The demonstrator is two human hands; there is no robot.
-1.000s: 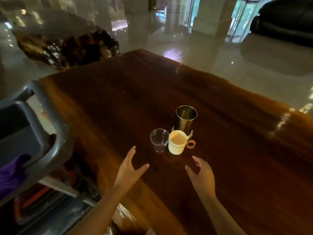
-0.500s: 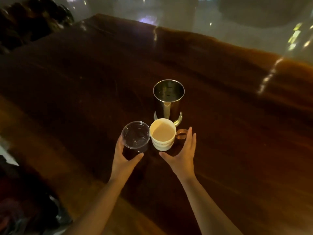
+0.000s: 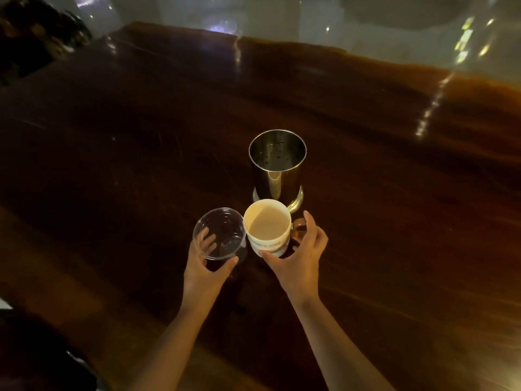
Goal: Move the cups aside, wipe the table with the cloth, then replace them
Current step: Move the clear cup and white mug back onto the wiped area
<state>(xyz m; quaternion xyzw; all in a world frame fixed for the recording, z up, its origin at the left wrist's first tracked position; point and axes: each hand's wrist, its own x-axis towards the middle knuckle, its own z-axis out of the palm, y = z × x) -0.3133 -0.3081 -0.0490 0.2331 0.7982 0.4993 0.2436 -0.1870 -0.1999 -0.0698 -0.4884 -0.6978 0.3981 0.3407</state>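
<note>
We are in step one, moving the cups aside; next both need a clean lift and a carry to one side, mug kept level in case it holds anything. Our left hand [image 3: 207,266], lower centre of frame, is wrapped round the clear plastic cup [image 3: 219,234], fingers showing through the wall, thumb on the near side. Our right hand [image 3: 300,256] is spread wide round the white mug [image 3: 267,227], thumb at its base, fingers by the handle; a firm grip we cannot tell. Steel tumbler [image 3: 277,165] stands untouched just behind the mug, mid frame. Dark wooden table [image 3: 394,179]; no cloth visible.
</note>
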